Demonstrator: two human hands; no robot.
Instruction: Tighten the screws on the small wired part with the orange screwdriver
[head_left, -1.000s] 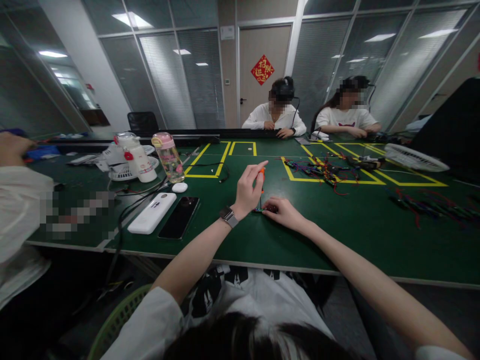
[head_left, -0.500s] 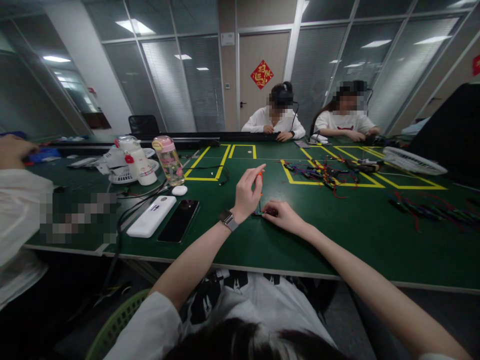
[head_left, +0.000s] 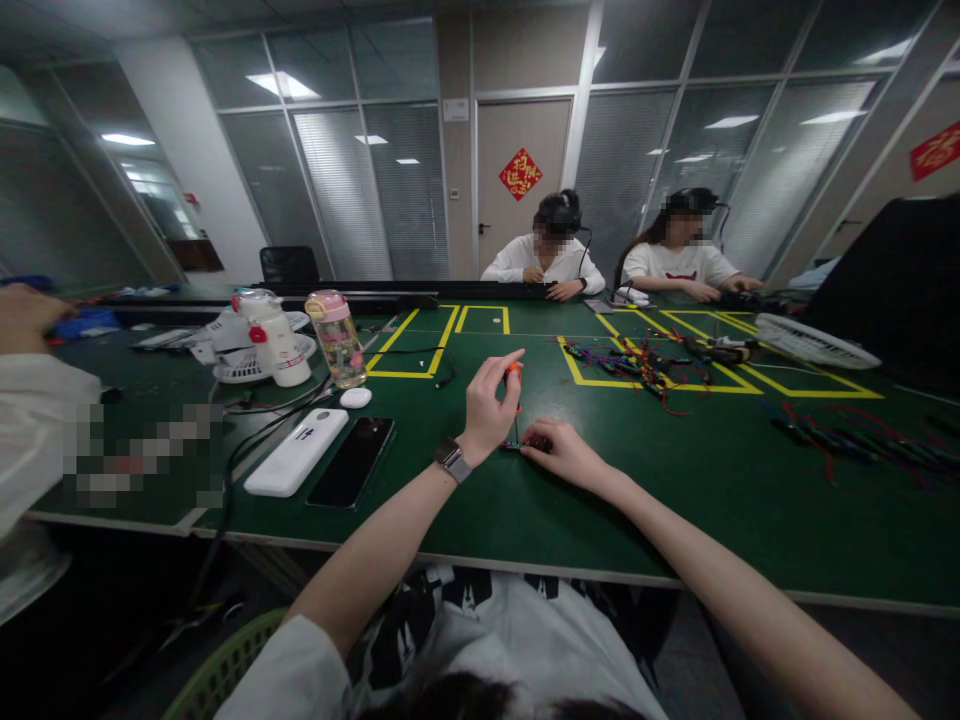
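Observation:
An orange-handled screwdriver (head_left: 517, 426) stands nearly upright in my left hand (head_left: 486, 408). The thumb and a finger close on its handle, while other fingers extend upward. Its dark shaft points down at a small circuit board (head_left: 511, 446) on the green table. My right hand (head_left: 559, 449) lies beside the board, fingertips pinching its right end. Part of the board is covered by the fingers, and the exact spot under the screwdriver's tip is too small to make out.
Left of my hands lie a black phone (head_left: 351, 462), a white power bank (head_left: 296, 453) and a white earphone case (head_left: 355, 398). Bottles, including a pink-lidded one (head_left: 336, 340), stand behind. Tangled wired boards (head_left: 645, 362) lie to the right. Two people sit opposite; another's arm is at far left.
My head view has tipped, so the whole scene sits slightly lower. Both hands keep nearly the same pose, with the screwdriver still upright over the circuit board.

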